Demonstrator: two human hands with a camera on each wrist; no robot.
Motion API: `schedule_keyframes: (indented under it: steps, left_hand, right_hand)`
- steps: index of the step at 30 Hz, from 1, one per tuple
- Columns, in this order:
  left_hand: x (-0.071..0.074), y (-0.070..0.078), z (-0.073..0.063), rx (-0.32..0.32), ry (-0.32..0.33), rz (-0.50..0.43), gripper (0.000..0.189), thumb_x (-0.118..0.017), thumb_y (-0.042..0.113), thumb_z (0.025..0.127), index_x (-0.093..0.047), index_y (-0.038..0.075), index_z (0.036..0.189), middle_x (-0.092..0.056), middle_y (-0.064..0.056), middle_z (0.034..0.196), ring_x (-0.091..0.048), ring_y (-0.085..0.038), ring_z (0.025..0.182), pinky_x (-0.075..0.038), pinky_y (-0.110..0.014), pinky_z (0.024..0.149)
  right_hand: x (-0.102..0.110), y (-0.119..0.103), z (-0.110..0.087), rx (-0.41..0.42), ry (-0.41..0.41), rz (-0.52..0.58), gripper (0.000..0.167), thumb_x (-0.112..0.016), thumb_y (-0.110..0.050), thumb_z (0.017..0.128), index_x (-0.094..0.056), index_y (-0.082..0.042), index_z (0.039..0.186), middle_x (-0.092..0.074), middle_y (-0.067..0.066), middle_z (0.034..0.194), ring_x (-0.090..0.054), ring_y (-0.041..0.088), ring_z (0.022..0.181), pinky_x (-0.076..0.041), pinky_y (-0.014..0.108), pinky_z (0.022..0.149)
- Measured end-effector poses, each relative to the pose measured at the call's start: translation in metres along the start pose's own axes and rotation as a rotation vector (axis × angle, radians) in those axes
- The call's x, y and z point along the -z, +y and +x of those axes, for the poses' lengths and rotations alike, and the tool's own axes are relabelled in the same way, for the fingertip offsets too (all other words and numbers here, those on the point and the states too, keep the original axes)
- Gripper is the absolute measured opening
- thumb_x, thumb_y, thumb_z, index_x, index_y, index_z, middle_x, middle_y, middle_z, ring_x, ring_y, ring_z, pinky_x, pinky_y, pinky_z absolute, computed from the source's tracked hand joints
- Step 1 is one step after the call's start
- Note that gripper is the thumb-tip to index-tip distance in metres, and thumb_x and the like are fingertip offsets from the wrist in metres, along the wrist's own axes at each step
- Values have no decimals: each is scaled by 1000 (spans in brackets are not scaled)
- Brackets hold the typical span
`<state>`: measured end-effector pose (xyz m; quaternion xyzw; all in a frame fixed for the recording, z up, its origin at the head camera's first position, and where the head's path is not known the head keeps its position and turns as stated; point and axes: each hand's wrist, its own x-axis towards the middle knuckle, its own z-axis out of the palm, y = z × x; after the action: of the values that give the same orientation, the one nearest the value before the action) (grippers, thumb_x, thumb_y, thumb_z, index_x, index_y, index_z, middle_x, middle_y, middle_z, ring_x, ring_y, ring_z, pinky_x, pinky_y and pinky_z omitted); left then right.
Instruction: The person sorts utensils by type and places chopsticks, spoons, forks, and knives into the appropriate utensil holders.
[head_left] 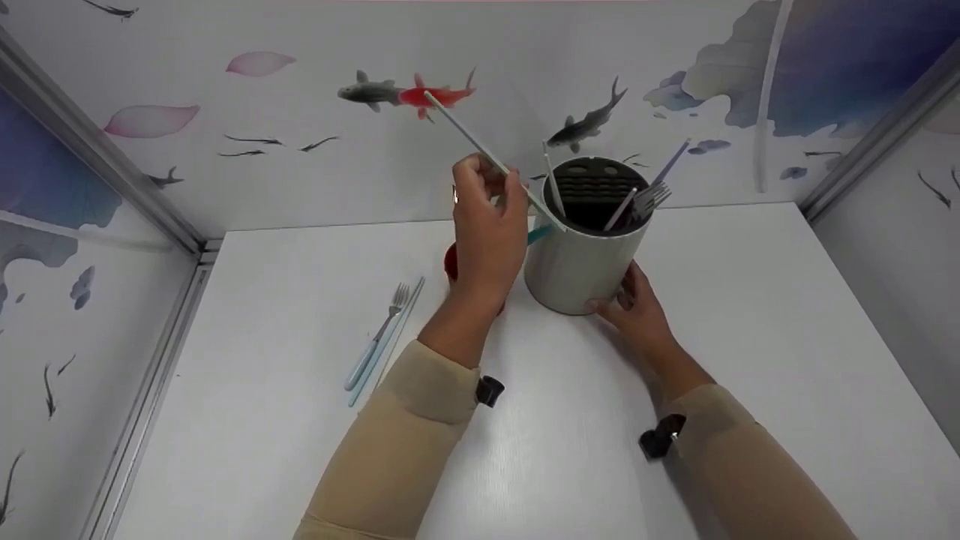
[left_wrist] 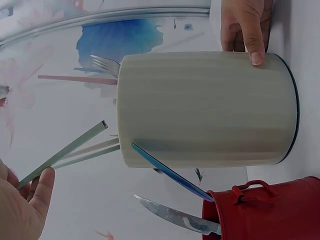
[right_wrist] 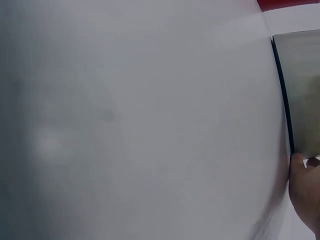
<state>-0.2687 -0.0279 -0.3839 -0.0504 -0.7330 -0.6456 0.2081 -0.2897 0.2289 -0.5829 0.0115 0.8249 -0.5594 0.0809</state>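
Note:
My left hand point(head_left: 489, 236) pinches a pale green chopstick point(head_left: 466, 133) beside the rim of a tall cream utensil holder point(head_left: 581, 270). The stick slants, its lower end at the outside of the rim in the head view. My right hand point(head_left: 641, 315) grips the holder low on its right side, thumb on the wall. Inside the holder stand a fork point(head_left: 651, 199) and several thin sticks or handles. Left of it a red can point(left_wrist: 272, 210) with a small handle holds a knife point(left_wrist: 175, 215) and a blue-teal utensil point(left_wrist: 170, 172); my left arm partly hides the can in the head view.
On the white table point(head_left: 247, 360), to the left, lie a blue-handled fork point(head_left: 377, 341) and thin pale blue sticks point(head_left: 390, 341). A wall painted with fish stands close behind the holder. Metal-framed panels point(head_left: 142, 405) border the table's sides.

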Motion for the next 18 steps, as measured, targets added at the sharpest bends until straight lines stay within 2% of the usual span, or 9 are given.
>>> schedule_keyframes:
  steps: [6, 14, 18]
  left_hand:
    - [-13, 2, 4, 0, -25, 24, 30, -52, 23, 109, -44, 10, 135, -61, -5, 126, -60, -11, 124, -55, -25, 101]
    - [-21, 0, 3, -5, -46, 23, 31, -53, 21, 109, -44, 10, 136, -61, -7, 128, -62, -13, 121, -57, -25, 100]
    - [-24, -6, 3, -43, -67, 102, 32, -53, 20, 109, -44, 8, 137, -61, -8, 129, -62, -14, 121, -55, -24, 102]
  right_hand:
    - [-1, 4, 0, 14, 5, -10, 120, -83, -48, 86, 3, -27, 168, -11, 3, 176, -15, 23, 162, -21, 42, 131]
    - [-4, 8, 3, 1, 8, -22, 120, -84, -48, 85, -1, -23, 168, -14, 2, 175, -16, 22, 162, -22, 41, 131]
    - [-3, 6, 3, -2, 6, -11, 114, -83, -40, 89, -3, -23, 168, -14, 2, 175, -15, 21, 162, -21, 41, 131]
